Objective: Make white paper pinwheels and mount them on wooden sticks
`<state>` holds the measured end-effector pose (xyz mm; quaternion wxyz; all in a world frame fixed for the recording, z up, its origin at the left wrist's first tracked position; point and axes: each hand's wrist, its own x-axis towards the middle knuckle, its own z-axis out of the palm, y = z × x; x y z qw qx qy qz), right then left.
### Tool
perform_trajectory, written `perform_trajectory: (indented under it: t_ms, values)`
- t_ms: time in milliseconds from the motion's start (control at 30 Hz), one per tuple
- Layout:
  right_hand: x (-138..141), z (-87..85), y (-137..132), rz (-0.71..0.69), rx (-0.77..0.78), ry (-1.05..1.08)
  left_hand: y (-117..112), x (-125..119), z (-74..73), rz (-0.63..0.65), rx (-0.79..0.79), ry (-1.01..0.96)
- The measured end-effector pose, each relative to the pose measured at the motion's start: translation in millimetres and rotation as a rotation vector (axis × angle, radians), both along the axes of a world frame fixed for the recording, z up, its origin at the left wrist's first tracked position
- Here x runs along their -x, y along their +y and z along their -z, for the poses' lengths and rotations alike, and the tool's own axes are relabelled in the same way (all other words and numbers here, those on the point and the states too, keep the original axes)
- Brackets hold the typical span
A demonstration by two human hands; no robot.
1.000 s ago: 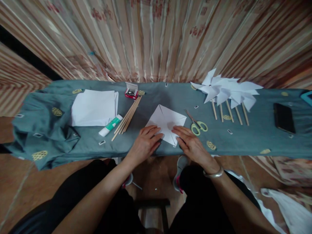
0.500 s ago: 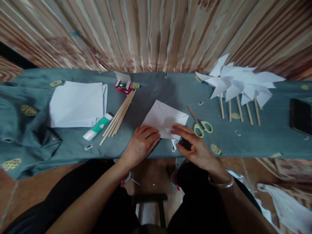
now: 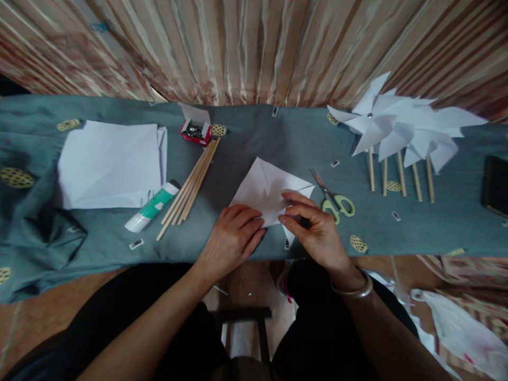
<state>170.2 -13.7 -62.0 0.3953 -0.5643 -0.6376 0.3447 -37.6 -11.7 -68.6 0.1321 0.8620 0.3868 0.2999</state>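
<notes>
Paper (image 3: 262, 185) diamond-wise, pointing away; left hand (image 3: 233, 233), right hand (image 3: 318, 228) at near edges, each grip unclear.

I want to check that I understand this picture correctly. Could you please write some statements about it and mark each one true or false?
1. The left hand touches the middle sheet of paper. True.
2. The right hand grips the scissors. False: the scissors lie on the cloth.
3. The small red box is open. True.
4. In the picture, the phone lies left of the pinwheels. False: it lies right of them.
5. The green and white tube lies beside the sticks. True.
</notes>
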Motion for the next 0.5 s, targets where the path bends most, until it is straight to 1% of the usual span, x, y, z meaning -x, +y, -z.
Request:
perform_trajectory:
  t_ms: [133, 267, 500]
  values:
    - [8, -1.9, 3, 0.044, -0.058, -0.154, -2, -2, -2.5, 0.002, 0.026, -0.026]
    - [12, -2.0, 4, 0.070, -0.104, -0.260, -3, -3, -2.3, 0.025, 0.022, -0.035]
    - [14, -0.8, 4, 0.066, -0.102, -0.322, -4, -5, -0.9, 0.030, 0.013, -0.035]
